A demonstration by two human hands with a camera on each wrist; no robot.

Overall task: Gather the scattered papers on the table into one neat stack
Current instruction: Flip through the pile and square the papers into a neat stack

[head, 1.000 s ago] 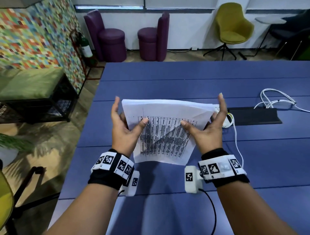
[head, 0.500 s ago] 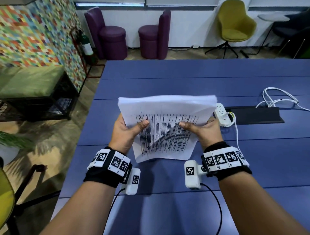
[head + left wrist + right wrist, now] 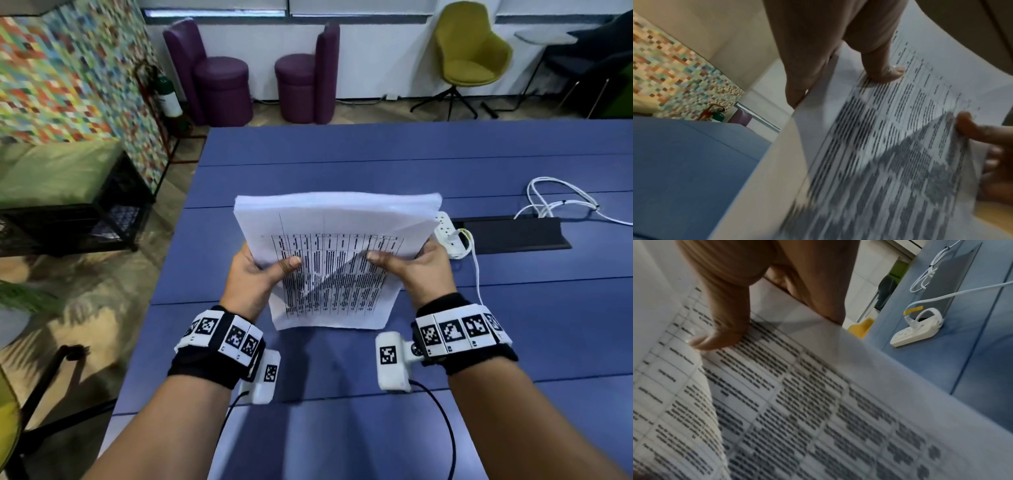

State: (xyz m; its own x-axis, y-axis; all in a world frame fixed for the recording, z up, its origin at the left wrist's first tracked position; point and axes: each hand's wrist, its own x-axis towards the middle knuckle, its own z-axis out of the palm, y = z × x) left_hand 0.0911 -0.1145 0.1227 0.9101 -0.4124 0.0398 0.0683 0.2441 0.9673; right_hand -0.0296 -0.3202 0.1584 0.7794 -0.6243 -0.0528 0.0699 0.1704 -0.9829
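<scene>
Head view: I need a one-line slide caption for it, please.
Both hands, left hand and right hand, grip a stack of printed papers above the blue table.

1. An office lounge or meeting room: a long blue table (image 3: pixel 394 164) with a power strip (image 3: pixel 448 236) and a cable tray (image 3: pixel 513 234).
2. 2 purple seats (image 3: pixel 219 85), a green swivel chair (image 3: pixel 469 58), a colourful mosaic wall (image 3: pixel 61 75).

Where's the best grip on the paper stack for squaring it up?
By the two side edges of the paper stack, one of the hands from each side, as left hand and right hand do now: thumbs in front, fingers behind, bottom edge free to tap.
</scene>
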